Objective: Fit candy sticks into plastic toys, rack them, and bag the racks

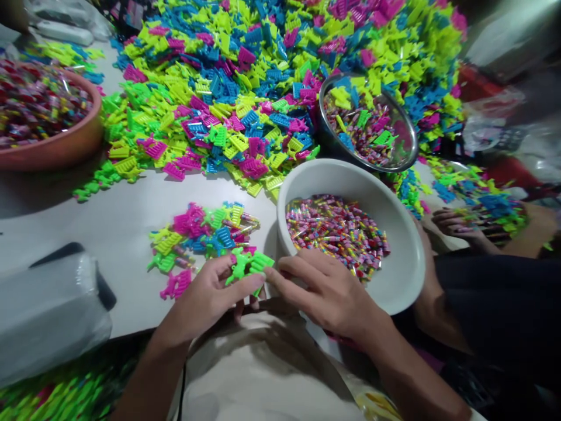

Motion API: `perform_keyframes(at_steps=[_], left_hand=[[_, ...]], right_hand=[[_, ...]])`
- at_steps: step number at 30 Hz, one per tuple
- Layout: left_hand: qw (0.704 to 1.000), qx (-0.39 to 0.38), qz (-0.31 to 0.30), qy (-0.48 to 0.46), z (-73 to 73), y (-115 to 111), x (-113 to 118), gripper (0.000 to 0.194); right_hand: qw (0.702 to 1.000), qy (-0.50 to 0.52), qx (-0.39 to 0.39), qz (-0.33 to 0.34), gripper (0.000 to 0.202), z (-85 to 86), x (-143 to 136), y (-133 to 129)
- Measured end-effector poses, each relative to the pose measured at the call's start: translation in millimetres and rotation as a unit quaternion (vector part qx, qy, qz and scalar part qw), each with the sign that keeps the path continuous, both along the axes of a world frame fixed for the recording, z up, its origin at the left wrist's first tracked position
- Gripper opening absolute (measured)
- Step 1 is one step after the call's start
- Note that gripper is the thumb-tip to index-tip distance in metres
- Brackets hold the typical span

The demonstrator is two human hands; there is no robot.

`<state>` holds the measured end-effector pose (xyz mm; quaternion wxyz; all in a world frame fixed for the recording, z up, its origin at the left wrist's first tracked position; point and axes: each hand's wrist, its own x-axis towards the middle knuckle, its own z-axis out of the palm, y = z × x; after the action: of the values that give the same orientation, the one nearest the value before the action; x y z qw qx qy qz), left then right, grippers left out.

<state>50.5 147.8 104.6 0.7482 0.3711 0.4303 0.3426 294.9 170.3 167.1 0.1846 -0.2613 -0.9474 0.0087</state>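
My left hand (214, 289) is closed around a bright green plastic toy piece (249, 266) with a figure shape and a ribbed part. At the right end of that piece my right hand (326, 286) has its fingers curled in a pinch. Whatever lies between the right fingertips is hidden. Just beyond my left hand lies a small group of pink, blue, yellow and green toy pieces (190, 222), some with wrapped candy tubes (248, 220) beside them. A white basin (405, 269) holding many small wrapped candies (335, 228) stands close to my right hand.
A big heap of coloured toy pieces (219, 99) covers the table's (118, 234) far side. A metal bowl (409, 137) and an orange tub (83, 137) hold more candies. A plastic-wrapped pack (52, 316) lies left. Another person's hand (458, 222) is at right.
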Motion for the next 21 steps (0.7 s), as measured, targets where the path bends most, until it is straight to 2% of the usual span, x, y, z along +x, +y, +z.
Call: perform_keyframes(at_steps=[4,6,11,14,17,21], left_hand=[[0.992,0.037,0.118,0.014,-4.4,0,5,0.024],[0.988,0.054,0.146,0.012,-5.5,1,8,0.025],[0.977,0.083,0.190,0.045,1.5,1,16,0.031],[0.970,0.109,0.204,0.081,5.9,0,19,0.032],[0.966,0.131,0.212,0.076,6.1,-3,20,0.031],[0.959,0.161,0.225,0.071,2.2,-7,21,0.025]], right_hand=[[0.986,0.102,-0.094,-0.092,0.031,-4.2,8,-8],[0.971,0.137,-0.147,-0.127,0.034,-5.4,5,-12],[0.957,0.151,-0.193,-0.157,0.039,-11.5,-15,-18],[0.950,0.178,-0.185,-0.179,0.027,-17.0,-23,-19],[0.949,0.187,-0.189,-0.172,0.020,-18.0,-26,-18],[0.946,0.193,-0.212,-0.149,0.032,-14.0,-30,-16]])
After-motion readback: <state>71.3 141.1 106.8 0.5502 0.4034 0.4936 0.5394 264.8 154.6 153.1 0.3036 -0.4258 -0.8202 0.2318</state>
